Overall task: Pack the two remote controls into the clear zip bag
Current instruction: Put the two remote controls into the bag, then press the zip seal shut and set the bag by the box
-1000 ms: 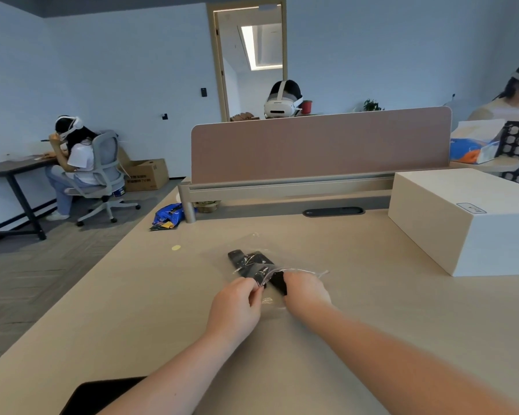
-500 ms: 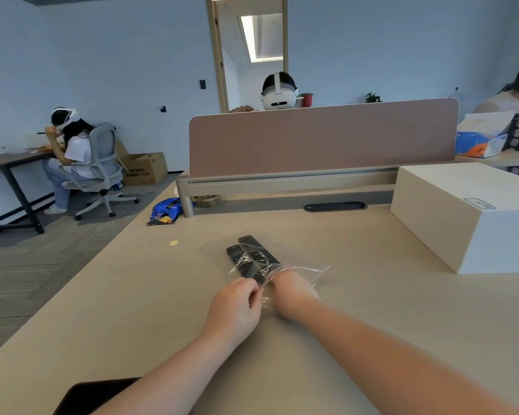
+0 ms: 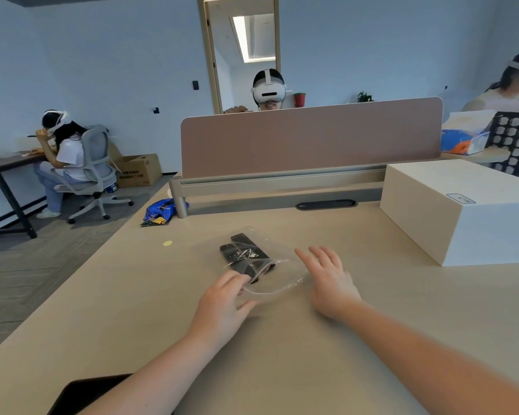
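Two black remote controls [image 3: 244, 256] lie side by side inside the clear zip bag [image 3: 277, 284], which rests flat on the beige desk [image 3: 162, 310]. The bag's near end points toward me. My left hand [image 3: 224, 304] touches the bag's near left corner with its fingertips, fingers loosely bent; whether it pinches the plastic I cannot tell. My right hand [image 3: 327, 278] hovers just right of the bag with fingers spread, holding nothing.
A large white box [image 3: 462, 211] stands on the desk at the right. A pink divider panel [image 3: 309, 142] closes the far edge, with a person in a headset behind it. A dark flat object [image 3: 84, 396] lies at the near left edge. Other people sit at left and right.
My right hand has let go of the bag's opening and moved off to the right, fingers spread. My left hand stays at the bag's near corner. The camera has come slightly closer.
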A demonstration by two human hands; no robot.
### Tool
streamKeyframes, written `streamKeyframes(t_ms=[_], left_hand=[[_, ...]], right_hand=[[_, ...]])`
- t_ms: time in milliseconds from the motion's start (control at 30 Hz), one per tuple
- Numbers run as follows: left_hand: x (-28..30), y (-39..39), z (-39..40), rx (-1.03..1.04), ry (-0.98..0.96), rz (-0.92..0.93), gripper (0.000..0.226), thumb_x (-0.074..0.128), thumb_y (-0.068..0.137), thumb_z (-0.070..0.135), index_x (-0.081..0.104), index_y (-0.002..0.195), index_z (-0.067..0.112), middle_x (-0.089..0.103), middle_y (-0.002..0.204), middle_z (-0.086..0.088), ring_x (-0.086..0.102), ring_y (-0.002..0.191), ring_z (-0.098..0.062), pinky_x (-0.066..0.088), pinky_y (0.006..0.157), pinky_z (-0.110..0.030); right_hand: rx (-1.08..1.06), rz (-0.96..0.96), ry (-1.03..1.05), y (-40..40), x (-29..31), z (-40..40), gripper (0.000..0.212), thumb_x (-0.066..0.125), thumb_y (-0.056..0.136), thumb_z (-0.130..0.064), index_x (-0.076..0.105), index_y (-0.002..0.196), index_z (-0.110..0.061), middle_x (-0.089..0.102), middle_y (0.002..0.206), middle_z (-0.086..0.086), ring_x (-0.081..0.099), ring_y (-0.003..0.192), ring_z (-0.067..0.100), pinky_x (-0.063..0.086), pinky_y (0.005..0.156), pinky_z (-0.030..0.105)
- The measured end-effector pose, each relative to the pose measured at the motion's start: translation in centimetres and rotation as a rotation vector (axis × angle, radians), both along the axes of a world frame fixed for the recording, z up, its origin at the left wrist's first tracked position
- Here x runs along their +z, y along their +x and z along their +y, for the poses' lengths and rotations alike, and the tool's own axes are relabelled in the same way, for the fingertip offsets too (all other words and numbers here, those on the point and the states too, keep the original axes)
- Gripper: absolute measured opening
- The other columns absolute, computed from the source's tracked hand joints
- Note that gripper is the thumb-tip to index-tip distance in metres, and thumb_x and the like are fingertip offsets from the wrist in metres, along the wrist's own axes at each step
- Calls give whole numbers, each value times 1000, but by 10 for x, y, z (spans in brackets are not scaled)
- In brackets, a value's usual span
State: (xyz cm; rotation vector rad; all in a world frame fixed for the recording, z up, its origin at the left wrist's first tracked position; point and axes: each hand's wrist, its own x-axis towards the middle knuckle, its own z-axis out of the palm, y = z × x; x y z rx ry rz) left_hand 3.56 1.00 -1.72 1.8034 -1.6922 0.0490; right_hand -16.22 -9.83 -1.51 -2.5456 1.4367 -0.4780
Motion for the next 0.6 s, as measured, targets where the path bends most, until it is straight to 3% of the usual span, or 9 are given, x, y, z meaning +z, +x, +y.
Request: streamKeyframes(t_ms=[67, 133, 200, 267, 300, 433, 533, 600], left_hand=[[-1, 1, 3, 4, -54, -124, 20, 65, 80, 16, 66, 100, 20, 66, 99, 5, 65, 84, -15, 53, 70, -27], [0, 2, 7, 13, -106, -250, 12, 54, 80, 25, 65, 83, 25, 67, 80, 8, 63, 69, -14, 51, 51, -24], [1, 5, 8, 34, -106, -386, 17, 51, 77, 30, 65, 71, 24, 63, 67, 10, 58, 60, -12, 45, 39, -23], [3, 7, 9, 26, -98, -504, 4, 66, 69, 21, 65, 65, 22, 61, 65, 9, 56, 58, -13, 41, 35, -25], [3, 8, 9, 12, -96, -536, 10, 70, 64, 14, 63, 65, 21, 61, 66, 9, 56, 58, -14, 40, 34, -25], [0, 7, 14, -23, -106, -598, 20, 47, 63, 8, 56, 75, 21, 65, 77, 9, 61, 57, -15, 38, 33, -23], [-6, 4, 14, -36, -70, -585, 29, 66, 61, 5, 46, 75, 21, 60, 67, 5, 58, 52, -20, 35, 34, -24], [-12, 5, 11, -51, -44, -570, 32, 76, 63, 10, 48, 77, 19, 60, 69, 3, 58, 54, -22, 44, 35, -27]], right_hand=[[59, 48, -56, 1, -6, -4, 74, 40, 85, -1, 19, 146, -35, 24, 155, -5, 3, 147, 20, 20, 117, 43], [96, 23, -134, 0, -11, -9, 53, 47, 88, -5, 47, 135, -30, 47, 142, -7, 19, 145, 19, 26, 113, 39], [127, 20, -298, -1, -9, -12, 27, 67, 78, -6, 73, 97, -24, 72, 109, -9, 50, 130, 21, 43, 100, 35], [140, 28, -419, -5, -5, -14, 27, 84, 54, -4, 74, 67, -24, 76, 79, -12, 69, 104, 20, 54, 83, 32], [155, 46, -475, -8, -3, -14, 30, 85, 46, -2, 72, 61, -24, 75, 72, -13, 72, 96, 19, 56, 79, 31], [216, 118, -561, -14, 5, -2, 22, 78, 44, -5, 69, 58, -19, 72, 63, -8, 72, 90, 20, 57, 82, 32], [236, 128, -604, -15, 7, 7, 6, 62, 58, -14, 68, 59, -16, 70, 62, -4, 70, 87, 23, 56, 84, 32], [232, 148, -569, -13, 8, 9, 23, 46, 65, -22, 67, 59, -16, 69, 61, -3, 68, 83, 24, 56, 82, 31]])
